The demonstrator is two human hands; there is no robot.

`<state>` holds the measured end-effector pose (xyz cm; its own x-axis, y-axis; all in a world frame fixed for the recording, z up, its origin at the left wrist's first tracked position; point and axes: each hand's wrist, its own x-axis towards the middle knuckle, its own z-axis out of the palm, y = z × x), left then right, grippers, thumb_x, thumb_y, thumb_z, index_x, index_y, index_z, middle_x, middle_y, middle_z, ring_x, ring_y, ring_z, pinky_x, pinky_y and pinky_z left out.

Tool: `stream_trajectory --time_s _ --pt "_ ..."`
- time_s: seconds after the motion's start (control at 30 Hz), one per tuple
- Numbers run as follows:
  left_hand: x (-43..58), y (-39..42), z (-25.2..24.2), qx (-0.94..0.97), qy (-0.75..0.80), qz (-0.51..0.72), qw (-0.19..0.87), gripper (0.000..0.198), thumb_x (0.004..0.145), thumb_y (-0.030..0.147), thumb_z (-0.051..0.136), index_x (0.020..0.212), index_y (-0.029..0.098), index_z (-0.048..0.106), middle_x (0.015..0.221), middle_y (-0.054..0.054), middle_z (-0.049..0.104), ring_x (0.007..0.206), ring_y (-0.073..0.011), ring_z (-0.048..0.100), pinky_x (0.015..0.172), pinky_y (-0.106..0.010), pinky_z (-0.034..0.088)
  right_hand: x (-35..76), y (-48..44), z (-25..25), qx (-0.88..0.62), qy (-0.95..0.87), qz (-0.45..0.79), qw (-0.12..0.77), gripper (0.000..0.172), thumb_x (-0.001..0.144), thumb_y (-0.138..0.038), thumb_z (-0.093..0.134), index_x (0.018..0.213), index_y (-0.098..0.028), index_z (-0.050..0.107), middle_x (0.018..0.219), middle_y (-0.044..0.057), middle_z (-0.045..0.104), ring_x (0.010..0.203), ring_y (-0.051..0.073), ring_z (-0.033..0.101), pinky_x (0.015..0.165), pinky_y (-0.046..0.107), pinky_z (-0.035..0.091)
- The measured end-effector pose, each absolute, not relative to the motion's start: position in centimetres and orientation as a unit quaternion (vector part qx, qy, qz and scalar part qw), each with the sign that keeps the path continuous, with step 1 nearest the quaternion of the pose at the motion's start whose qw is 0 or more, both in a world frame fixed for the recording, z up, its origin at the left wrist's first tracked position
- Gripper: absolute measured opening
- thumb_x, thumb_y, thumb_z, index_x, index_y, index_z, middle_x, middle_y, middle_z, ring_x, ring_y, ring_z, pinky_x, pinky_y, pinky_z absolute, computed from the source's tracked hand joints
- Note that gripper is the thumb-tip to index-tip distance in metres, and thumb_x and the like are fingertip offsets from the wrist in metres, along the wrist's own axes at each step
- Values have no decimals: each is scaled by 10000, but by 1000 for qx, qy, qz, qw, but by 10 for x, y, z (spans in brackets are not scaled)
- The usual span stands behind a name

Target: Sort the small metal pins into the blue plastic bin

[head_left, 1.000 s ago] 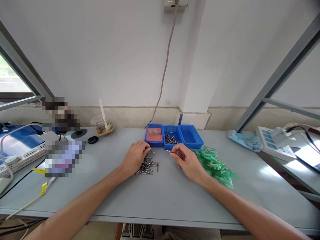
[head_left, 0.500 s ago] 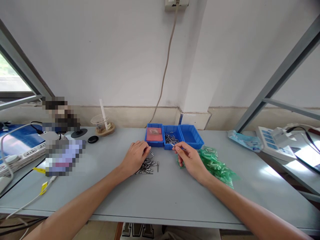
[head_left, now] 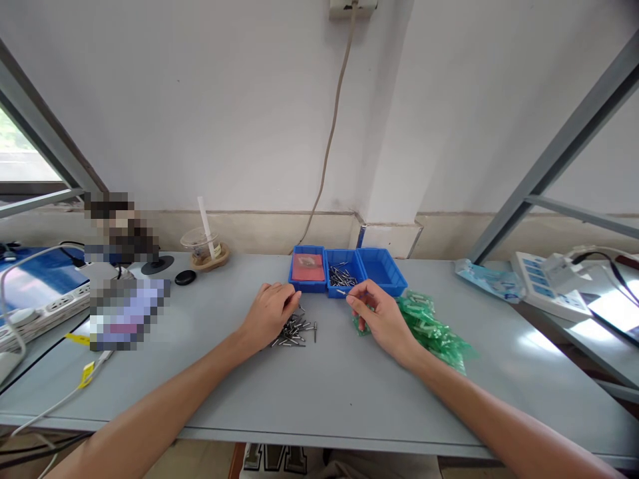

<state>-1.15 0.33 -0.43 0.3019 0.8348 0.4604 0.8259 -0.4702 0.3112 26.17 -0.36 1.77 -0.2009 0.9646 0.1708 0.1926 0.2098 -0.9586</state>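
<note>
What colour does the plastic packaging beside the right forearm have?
Green; the plastic packaging shows best in the head view.

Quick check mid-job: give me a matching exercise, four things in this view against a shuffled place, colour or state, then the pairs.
1. Right hand
2. Metal pile
3. Red sheet
4. Plastic packaging

A. Inside the left blue bin
B. See-through green
C. Pinching a small metal part
D. On the table by the left hand

Pairs: 1-C; 2-D; 3-A; 4-B
</note>
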Motion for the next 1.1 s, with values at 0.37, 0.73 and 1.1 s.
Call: stream_trajectory --time_s 0.37,0.73,1.1 --pt "-9 1 -3 813 494 308 24 453 1115 370 431 692 208 439 643 34 513 645 -167 477 803 -348 391 262 -2 21 -458 -532 548 455 451 927 -646 680 820 -226 551 685 -62 415 512 93 345 430 231 369" --pt "-7 -3 1 826 455 334 18 443 1134 397 389 744 212 487 683 25 527 663 -160 473 846 -346 420 262 -4 24 -447 -540 554 449 380 950 -572 666 1136 -241 674 909 13 633 560 107 464 480 261 466" --pt "-8 -3 2 829 441 339 51 326 1137 374 426 894 214 574 823 17 636 779 -169 571 890 -350 402 260 -17 15 -299 -890 236 249 237 1074 -332 559 1193 -318 764 1096 75 704 1084 273 595 971 443 493"
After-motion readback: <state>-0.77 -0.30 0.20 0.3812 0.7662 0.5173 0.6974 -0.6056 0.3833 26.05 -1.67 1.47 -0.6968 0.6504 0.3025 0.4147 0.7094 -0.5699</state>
